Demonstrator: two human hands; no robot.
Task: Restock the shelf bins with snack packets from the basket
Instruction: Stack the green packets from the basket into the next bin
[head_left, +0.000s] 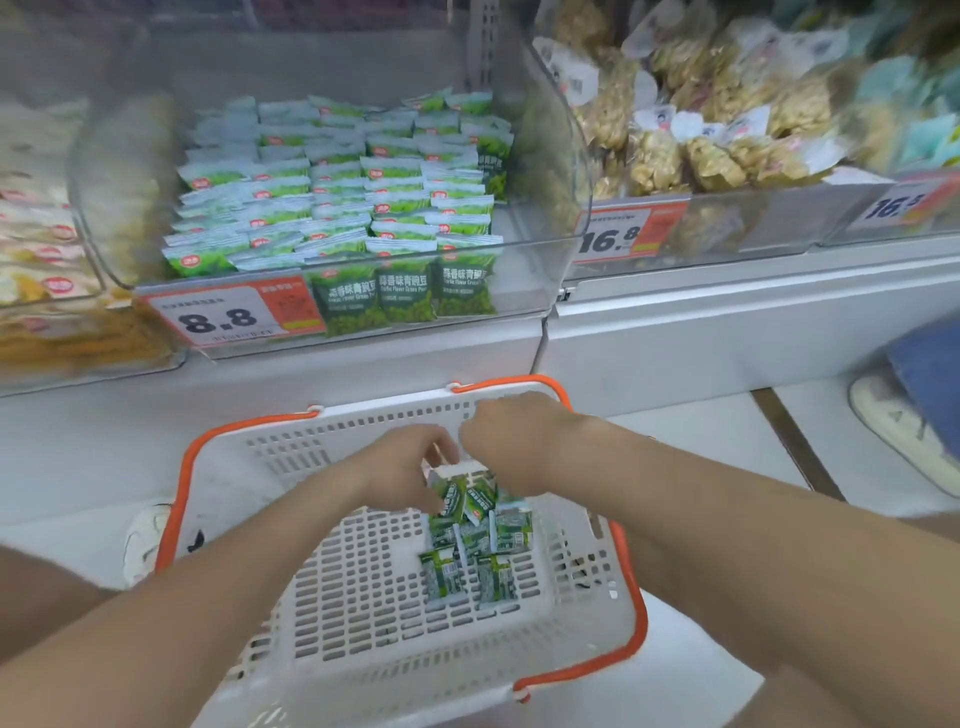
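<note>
From the head camera I see the white basket (363, 431) with orange handles sitting low in the middle of the view, on the floor in front of the shelf. A small pile of green snack packets (472, 551) lies on its bottom, toward the 1 o'clock side of the basket's centre. Both arms reach into it. My left hand (400, 467) has its fingers curled down and pinches the top packets at the 12 o'clock end of the pile. My right hand (511, 441) is just beside it at 3 o'clock, bent down over the same packets. Its fingers are hidden, so I cannot tell whether it grips anything.

At 12 o'clock above the basket, the clear shelf bin (524, 270) holds neat rows of matching green packets (337, 197), with a price tag (223, 314) reading 8.8 on its front. At 2 o'clock, a neighbouring bin holds yellowish bagged snacks (717, 150).
</note>
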